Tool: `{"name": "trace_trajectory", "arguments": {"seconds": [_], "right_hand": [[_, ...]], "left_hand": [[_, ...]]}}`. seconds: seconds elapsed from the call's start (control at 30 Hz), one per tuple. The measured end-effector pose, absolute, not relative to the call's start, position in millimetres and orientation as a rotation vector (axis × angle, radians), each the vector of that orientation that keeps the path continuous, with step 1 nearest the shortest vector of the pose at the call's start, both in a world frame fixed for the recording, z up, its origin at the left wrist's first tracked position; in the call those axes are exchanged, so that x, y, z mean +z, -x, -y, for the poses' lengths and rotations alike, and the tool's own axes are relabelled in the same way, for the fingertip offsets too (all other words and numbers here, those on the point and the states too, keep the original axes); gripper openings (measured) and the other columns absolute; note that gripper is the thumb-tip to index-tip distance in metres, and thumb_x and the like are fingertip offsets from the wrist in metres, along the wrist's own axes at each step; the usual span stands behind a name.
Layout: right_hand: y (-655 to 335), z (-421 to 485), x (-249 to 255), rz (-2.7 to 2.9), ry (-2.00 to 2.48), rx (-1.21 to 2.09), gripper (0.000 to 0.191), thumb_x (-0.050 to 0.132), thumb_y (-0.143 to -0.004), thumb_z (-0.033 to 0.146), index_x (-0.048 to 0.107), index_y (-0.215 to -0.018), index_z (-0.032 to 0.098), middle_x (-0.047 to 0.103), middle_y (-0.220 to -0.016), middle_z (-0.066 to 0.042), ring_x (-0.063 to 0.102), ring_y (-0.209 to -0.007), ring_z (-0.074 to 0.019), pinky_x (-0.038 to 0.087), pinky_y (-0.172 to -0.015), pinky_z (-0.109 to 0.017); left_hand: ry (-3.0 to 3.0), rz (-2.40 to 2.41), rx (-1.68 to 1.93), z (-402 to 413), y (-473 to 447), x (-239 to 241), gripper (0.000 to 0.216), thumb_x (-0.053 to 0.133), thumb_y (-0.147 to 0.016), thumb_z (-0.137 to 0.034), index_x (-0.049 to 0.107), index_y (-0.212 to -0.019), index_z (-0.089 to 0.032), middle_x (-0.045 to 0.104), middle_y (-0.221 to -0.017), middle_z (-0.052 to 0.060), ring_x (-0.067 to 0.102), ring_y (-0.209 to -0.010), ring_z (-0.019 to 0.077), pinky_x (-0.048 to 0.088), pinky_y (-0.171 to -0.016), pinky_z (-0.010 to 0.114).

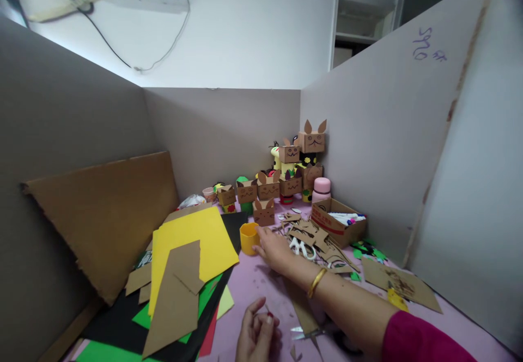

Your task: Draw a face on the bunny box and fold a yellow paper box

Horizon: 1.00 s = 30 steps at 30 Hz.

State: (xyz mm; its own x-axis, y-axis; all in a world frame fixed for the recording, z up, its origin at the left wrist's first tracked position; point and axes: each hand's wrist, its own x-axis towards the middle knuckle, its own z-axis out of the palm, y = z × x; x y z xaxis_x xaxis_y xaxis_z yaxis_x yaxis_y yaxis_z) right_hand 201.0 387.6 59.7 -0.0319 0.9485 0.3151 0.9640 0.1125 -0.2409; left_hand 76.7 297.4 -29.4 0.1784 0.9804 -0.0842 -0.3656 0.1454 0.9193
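A yellow paper tube [248, 240] stands upright on the pink table covering. My right hand [274, 249] pinches its right edge between thumb and fingers. Low in the middle, my left hand [258, 332] is near the front with loosely curled fingers apart; a small red spot shows at a fingertip, and I cannot make out what it is. Scissors [300, 333] lie between my left hand and right forearm, across a cardboard strip [301, 305]. White-handled scissors [303, 249] rest among cardboard scraps [316, 237] beside my right wrist.
Yellow sheets [196, 231], a cut cardboard piece [175, 291] and black paper are stacked at left. Several cardboard animal heads [268, 188] stand at the back. A box of markers [337, 225] and a pink bottle [321, 189] sit at right. Grey partitions enclose the table.
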Motion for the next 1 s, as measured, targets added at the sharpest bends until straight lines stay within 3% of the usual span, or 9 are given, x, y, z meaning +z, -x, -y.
{"name": "trace_trajectory", "arguments": {"seconds": [0.3,0.5,0.6,0.77,0.9,1.0], "right_hand": [[-187.0,-290.6,54.4,2.331,1.648,-0.007,0.026,0.050,-0.083,0.026,0.053,-0.108,0.019,0.062,-0.101,-0.011,0.057,-0.092,-0.0265,0.045,-0.074,-0.035],[-198.9,-251.6,32.6,2.293,1.652,0.094,0.031,0.053,-0.081,0.027,0.053,-0.111,0.021,0.060,-0.108,-0.008,0.053,-0.097,-0.0250,0.041,-0.084,-0.034],[-208.1,-248.5,23.2,2.247,1.681,0.099,0.027,0.050,-0.082,0.022,0.055,-0.109,0.020,0.058,-0.113,-0.010,0.050,-0.103,-0.0257,0.036,-0.090,-0.036],[-227.3,-250.3,19.5,2.191,1.723,0.088,0.024,0.041,-0.087,0.021,0.058,-0.104,0.020,0.060,-0.112,-0.009,0.048,-0.106,-0.0262,0.032,-0.092,-0.040],[-240.1,-252.4,20.4,2.170,1.747,0.097,0.025,0.041,-0.087,0.023,0.060,-0.104,0.020,0.060,-0.114,-0.008,0.048,-0.108,-0.0263,0.030,-0.092,-0.039],[-244.9,-254.4,19.3,2.158,1.760,0.102,0.026,0.042,-0.086,0.022,0.060,-0.105,0.020,0.059,-0.115,-0.009,0.048,-0.108,-0.0263,0.030,-0.092,-0.039]], "left_hand": [[-0.969,-0.913,1.212,-296.4,-64.3,-13.7,0.051,0.073,-0.060,-0.047,0.055,-0.097,-0.017,0.060,-0.062,-0.002,0.055,-0.055,0.0119,0.043,-0.053,0.022],[-1.517,-1.273,1.332,-299.1,-46.3,9.0,0.038,0.051,-0.076,-0.046,0.052,-0.099,-0.016,0.063,-0.089,0.010,0.062,-0.084,0.0235,0.051,-0.072,0.033],[-1.679,-1.426,1.376,-306.3,-30.7,19.0,0.037,0.047,-0.078,-0.044,0.051,-0.103,-0.018,0.059,-0.104,0.011,0.057,-0.098,0.0262,0.047,-0.085,0.038],[-1.908,-1.842,1.342,-329.8,0.5,34.6,0.050,0.039,-0.079,-0.039,0.043,-0.119,-0.010,0.046,-0.121,0.018,0.034,-0.123,0.0307,0.025,-0.105,0.043],[-2.017,-2.120,1.081,-349.3,9.1,42.0,0.059,0.041,-0.077,-0.038,0.040,-0.125,-0.003,0.034,-0.133,0.026,0.023,-0.130,0.0367,0.020,-0.104,0.049],[-2.050,-2.263,0.874,-360.1,7.3,42.5,0.064,0.045,-0.075,-0.045,0.042,-0.126,-0.005,0.030,-0.136,0.029,0.021,-0.128,0.0451,0.023,-0.096,0.060]]}}
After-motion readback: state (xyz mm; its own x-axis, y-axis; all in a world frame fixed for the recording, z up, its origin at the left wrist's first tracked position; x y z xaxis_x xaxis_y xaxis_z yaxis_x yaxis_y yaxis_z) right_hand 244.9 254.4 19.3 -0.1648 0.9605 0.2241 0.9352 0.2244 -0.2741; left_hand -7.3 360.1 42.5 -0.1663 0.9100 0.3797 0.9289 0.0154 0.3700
